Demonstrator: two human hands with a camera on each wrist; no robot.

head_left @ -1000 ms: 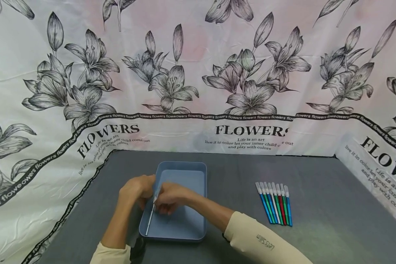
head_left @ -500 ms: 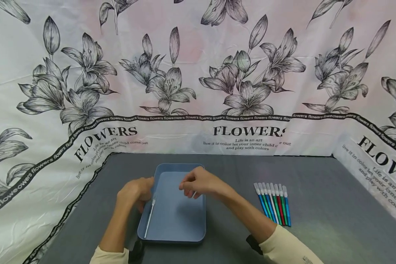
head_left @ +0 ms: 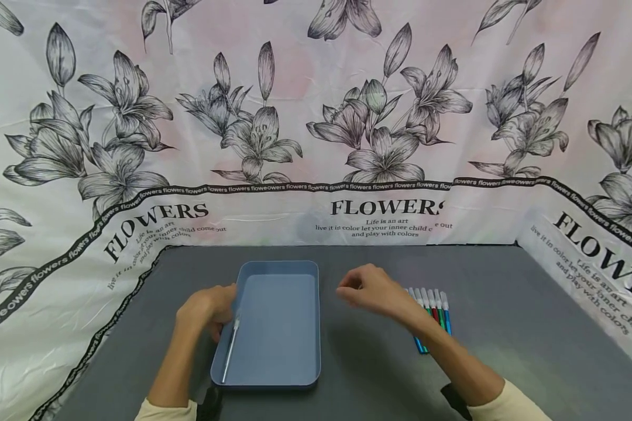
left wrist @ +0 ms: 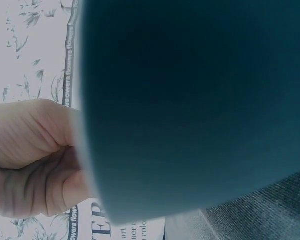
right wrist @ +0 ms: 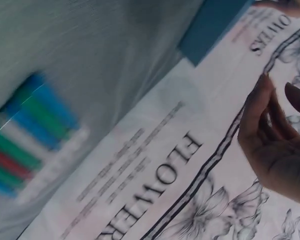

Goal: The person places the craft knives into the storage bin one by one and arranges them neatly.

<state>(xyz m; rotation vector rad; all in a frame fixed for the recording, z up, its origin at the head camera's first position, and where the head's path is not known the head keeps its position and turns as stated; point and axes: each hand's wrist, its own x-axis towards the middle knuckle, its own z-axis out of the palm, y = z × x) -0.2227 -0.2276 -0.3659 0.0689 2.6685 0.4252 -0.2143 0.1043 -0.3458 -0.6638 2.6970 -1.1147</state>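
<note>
A blue-grey rectangular tray (head_left: pixel 279 339) sits on the dark table, left of centre in the head view. My left hand (head_left: pixel 205 310) grips its left rim; in the left wrist view the tray wall (left wrist: pixel 190 125) hides the fingertips. Along the tray's left side lies a silver pen-like tool (head_left: pixel 230 351) with a pale cap. My right hand (head_left: pixel 371 289) hovers past the tray's right side, holding nothing. The right wrist view shows a gap between its thumb and its bent fingers (right wrist: pixel 257 107).
Several slim pen-like tools (head_left: pixel 446 316) in blue, green, red and white, with pale caps, lie in a row on the table; my right forearm partly covers them in the head view. A flower-printed cloth (head_left: pixel 274 216) borders the table at the back and sides.
My right hand has let go of the silver tool at the tray's left side and moved right, out past the tray. My left hand stays on the rim. The head view has shifted slightly.
</note>
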